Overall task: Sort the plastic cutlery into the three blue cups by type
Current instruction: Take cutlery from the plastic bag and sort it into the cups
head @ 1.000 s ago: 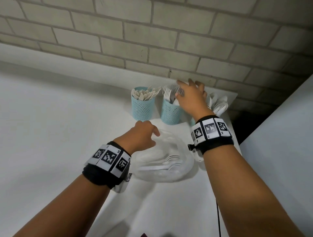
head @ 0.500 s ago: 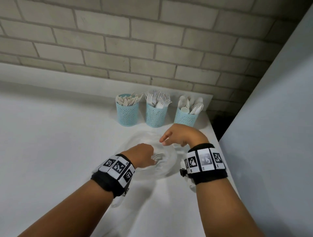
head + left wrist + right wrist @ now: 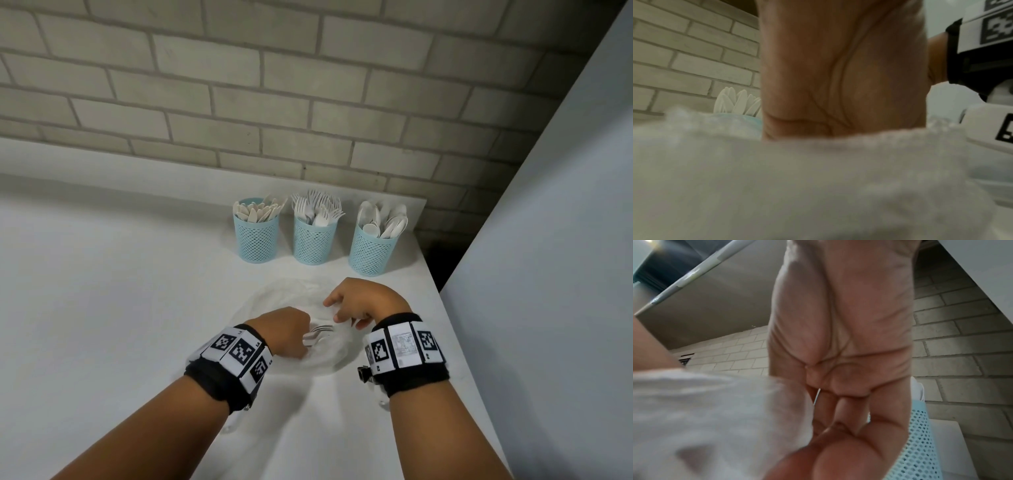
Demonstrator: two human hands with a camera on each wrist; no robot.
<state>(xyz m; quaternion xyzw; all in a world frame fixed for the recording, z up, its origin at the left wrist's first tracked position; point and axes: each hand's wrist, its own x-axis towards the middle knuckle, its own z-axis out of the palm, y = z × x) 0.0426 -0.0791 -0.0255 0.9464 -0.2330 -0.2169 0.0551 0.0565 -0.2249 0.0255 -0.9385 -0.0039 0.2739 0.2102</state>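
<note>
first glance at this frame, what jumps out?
Three blue mesh cups in a row by the brick wall: knives in the left cup, forks in the middle cup, spoons in the right cup. Nearer the camera, both hands work over a clear plastic bowl on the white counter: the left hand grips the last few forks, and the right hand hovers beside it, fingers curled.

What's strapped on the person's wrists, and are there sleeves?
No sleeves: both forearms are bare. The left hand and right hand each have a black wristband topped by white rectangular tiles printed with black square-pattern markers. A white camera housing with a small dark fitting hangs under the right band.
</note>
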